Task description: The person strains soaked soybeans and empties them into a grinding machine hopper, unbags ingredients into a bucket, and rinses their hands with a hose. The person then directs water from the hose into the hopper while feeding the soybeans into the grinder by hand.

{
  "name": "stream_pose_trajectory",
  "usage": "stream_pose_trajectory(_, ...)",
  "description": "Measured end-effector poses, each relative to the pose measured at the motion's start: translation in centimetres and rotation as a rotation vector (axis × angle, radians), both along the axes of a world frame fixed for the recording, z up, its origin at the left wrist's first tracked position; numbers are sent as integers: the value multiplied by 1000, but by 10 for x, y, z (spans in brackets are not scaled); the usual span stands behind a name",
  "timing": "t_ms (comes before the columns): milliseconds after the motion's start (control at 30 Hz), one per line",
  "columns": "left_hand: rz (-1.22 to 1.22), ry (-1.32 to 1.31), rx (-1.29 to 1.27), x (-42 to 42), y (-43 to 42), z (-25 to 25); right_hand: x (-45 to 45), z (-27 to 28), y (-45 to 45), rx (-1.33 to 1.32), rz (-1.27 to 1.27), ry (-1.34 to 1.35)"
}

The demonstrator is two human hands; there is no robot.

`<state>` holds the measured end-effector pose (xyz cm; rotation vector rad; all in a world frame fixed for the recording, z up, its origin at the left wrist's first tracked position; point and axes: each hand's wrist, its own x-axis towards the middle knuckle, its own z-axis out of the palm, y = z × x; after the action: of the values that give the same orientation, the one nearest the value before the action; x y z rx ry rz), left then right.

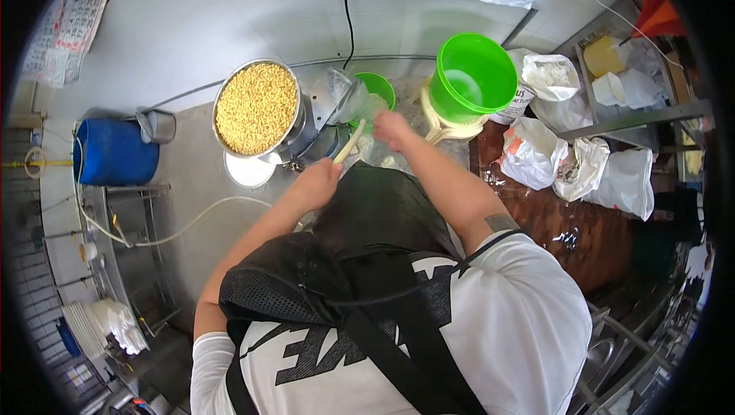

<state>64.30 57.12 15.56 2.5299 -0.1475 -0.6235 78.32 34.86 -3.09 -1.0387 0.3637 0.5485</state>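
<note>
My left hand (pixel 321 182) is closed round a pale, slightly curved stick (pixel 351 143), which points up and away from me. My right hand (pixel 391 131) is a closed fist just to the right of the stick's tip; whatever it grips is hidden. A clear plastic sheet or bag (pixel 352 101) hangs from the metal machine (pixel 302 128) just beyond my hands. Behind it, a small green bucket (pixel 387 88) is partly covered. A round metal hopper full of yellow beans (pixel 256 107) tops the machine, left of my hands.
A large green bucket (pixel 478 70) stands on a cream stool (pixel 444 132) at the right. White sacks (pixel 532 151) crowd the floor beyond it. At the left are a blue barrel (pixel 119 153), a metal pot (pixel 159 126), a white round lid (pixel 249 171) and a pale hose (pixel 203 217).
</note>
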Motion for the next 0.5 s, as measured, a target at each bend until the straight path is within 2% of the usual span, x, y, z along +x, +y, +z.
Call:
stream_pose_trajectory(133, 44, -11, -11, -12, -15, -23, -37, 43, 42, 6, 114, 107)
stream_pose_trajectory(200, 51, 5, -25, -16, -22, -24, -41, 53, 56, -13, -129, 220)
stream_pose_trajectory(267, 26, 85, -15, -21, -26, -21, -27, 39, 47, 6, -47, 205)
stream_pose_trajectory(367, 20, 65, -51, -49, 14, -45, 3, 24, 26, -93, -102, 154)
stream_pose_trajectory(433, 141, 26, 30, -92, 51, -52, 29, 11, -11, -79, -149, 133)
stream_pose_trajectory(500, 353, -50, -117, -138, 107, -104, 53, 15, -62, -99, -90, 180)
